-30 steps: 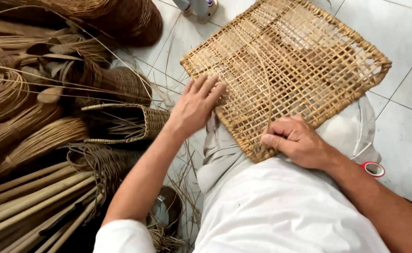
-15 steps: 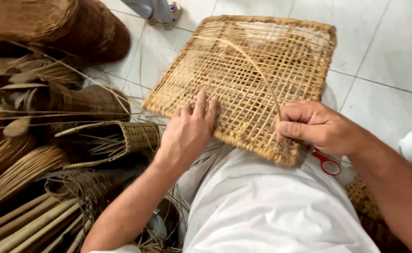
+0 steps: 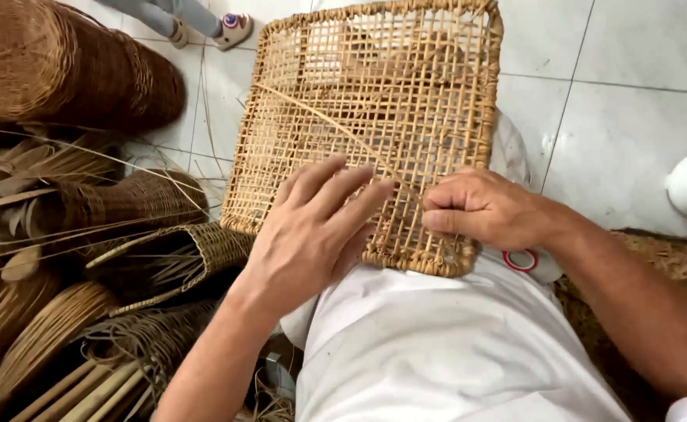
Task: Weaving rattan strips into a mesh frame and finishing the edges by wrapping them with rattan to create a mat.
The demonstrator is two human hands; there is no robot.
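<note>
Rattan woven panel (image 3: 374, 117), square, open lattice, fills the upper centre of the frame, its near edge resting on the person's lap in white cloth (image 3: 437, 344). Left hand (image 3: 312, 234) comes in from the lower left, forearm running diagonally up from the bottom edge. Palm down, fingers spread wide and flat, pressing on the lower part of the panel; it grips nothing, just lies on the weave. Fingertips point toward the upper right, ending near the right hand. Right hand (image 3: 488, 211) enters from the lower right, forearm angled up and left, wrist roughly level. Fingers curled in tight, thumb and forefinger pinched together on a thin rattan strand (image 3: 320, 117) at the panel's lower right area. Strand runs from the pinch diagonally to the upper left across the lattice. Both hands sit close together, not touching as far as visible. Red-handled scissors (image 3: 519, 260) peek out just below the right wrist, at the panel's lower right corner, mostly hidden. Dark woven baskets (image 3: 69, 78) and bundles of reed (image 3: 38, 328) crowd the left side. White tiled floor (image 3: 633, 117) shows at the upper right.
</note>
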